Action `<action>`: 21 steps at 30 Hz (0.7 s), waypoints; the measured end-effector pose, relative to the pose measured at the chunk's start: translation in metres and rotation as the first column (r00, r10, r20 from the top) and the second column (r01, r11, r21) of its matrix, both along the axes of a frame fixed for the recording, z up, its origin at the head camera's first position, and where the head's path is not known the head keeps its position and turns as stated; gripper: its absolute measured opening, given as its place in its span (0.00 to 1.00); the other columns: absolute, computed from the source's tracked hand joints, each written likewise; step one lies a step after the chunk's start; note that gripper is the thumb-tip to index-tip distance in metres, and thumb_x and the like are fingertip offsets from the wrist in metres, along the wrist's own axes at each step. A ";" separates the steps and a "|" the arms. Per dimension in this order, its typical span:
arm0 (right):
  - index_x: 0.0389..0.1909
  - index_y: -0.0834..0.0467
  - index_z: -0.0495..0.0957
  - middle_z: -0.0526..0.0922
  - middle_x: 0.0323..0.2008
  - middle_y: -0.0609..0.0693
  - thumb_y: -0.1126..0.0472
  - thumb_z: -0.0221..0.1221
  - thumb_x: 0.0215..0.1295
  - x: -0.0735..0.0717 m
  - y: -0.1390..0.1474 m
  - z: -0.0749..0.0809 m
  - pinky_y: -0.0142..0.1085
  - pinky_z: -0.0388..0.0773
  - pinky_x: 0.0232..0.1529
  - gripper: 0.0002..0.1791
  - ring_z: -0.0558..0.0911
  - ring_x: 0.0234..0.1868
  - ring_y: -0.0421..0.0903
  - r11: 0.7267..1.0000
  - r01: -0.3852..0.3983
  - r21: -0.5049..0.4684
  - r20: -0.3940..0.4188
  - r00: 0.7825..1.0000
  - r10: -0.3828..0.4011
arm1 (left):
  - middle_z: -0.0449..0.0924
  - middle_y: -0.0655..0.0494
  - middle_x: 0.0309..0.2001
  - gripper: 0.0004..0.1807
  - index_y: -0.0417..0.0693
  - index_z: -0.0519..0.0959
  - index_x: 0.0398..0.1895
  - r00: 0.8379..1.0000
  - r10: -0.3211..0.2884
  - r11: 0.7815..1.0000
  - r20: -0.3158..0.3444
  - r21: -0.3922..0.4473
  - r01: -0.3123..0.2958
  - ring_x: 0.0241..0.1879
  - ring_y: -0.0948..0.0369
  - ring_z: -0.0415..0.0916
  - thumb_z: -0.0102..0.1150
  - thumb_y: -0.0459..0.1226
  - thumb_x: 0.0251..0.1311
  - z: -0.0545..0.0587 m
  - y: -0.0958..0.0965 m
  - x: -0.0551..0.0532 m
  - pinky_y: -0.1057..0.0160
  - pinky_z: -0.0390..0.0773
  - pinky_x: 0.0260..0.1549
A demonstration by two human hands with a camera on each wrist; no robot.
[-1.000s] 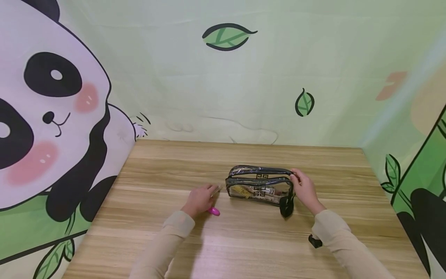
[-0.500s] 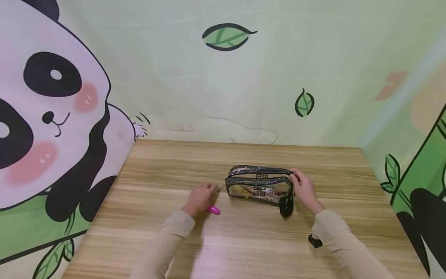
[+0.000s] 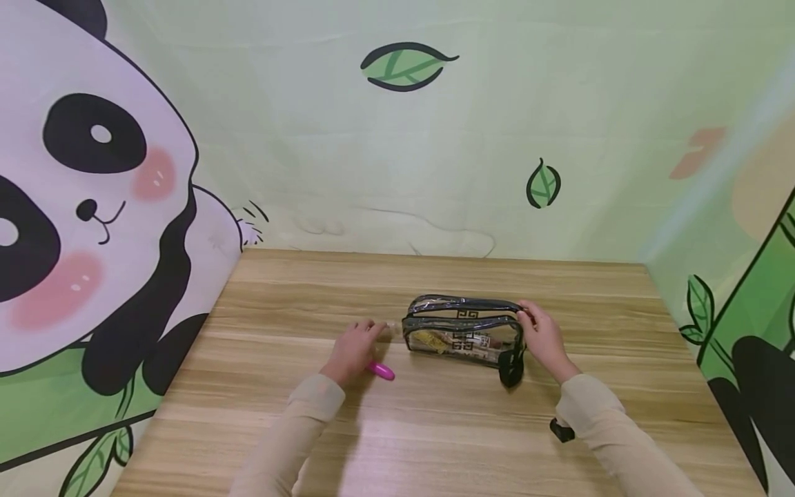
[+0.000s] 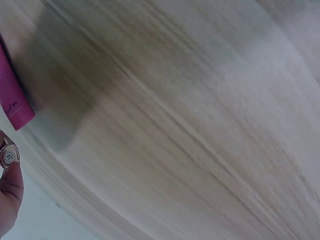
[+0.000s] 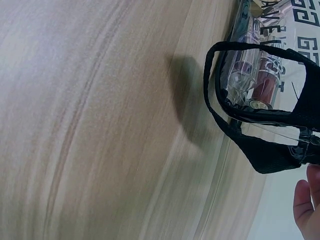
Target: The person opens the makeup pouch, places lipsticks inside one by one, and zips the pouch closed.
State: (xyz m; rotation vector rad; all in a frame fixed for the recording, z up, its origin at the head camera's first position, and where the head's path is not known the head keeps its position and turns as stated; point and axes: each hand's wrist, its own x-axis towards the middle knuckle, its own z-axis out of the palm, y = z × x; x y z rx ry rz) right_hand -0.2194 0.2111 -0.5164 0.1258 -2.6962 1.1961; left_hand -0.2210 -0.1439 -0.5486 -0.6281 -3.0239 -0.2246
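A clear toiletry pouch with black trim stands on the table, its upper edge appearing unzipped. My right hand grips its top right corner, thumb in front; a black strap loop hangs at that end. Clear tubes, one dark red, and a yellow item show inside. Left of the pouch, my left hand pinches a small clear tube, whose round labelled end shows in the left wrist view. A pink tube juts from beneath this hand; whether it is held, I cannot tell.
The wood-grain table meets a pale green wall cloth at the back, printed with a panda and leaves. A small black object shows beneath the right sleeve.
My left hand has shifted slightly left and away from me, with the clear tube. The pink tube has also shifted a little. Right hand and pouch look unmoved.
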 end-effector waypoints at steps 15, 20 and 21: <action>0.48 0.64 0.71 0.79 0.37 0.62 0.61 0.45 0.66 0.001 -0.001 0.002 0.41 0.73 0.34 0.14 0.75 0.35 0.51 1.000 0.003 0.008 -0.013 1.000 -0.003 | 0.68 0.46 0.55 0.43 0.53 0.63 0.60 0.994 0.097 0.991 0.043 0.094 -0.100 0.53 0.48 0.66 0.65 0.25 0.33 0.015 -0.004 -0.008 0.49 0.69 0.52; 0.48 0.63 0.71 0.79 0.37 0.61 0.61 0.45 0.66 0.001 -0.001 0.002 0.41 0.72 0.33 0.14 0.75 0.35 0.51 1.000 0.002 0.006 -0.013 1.000 -0.002 | 0.69 0.47 0.54 0.43 0.53 0.63 0.60 0.995 0.104 0.991 0.011 0.080 -0.105 0.51 0.48 0.67 0.65 0.24 0.33 0.021 -0.003 -0.010 0.50 0.72 0.48; 0.48 0.63 0.71 0.79 0.37 0.61 0.61 0.45 0.66 0.001 -0.001 0.001 0.41 0.72 0.33 0.14 0.75 0.35 0.51 1.000 0.002 0.006 -0.013 1.000 -0.002 | 0.69 0.47 0.54 0.43 0.53 0.63 0.59 0.994 0.106 0.991 0.010 0.082 -0.107 0.51 0.48 0.67 0.64 0.24 0.33 0.023 -0.003 -0.010 0.50 0.72 0.48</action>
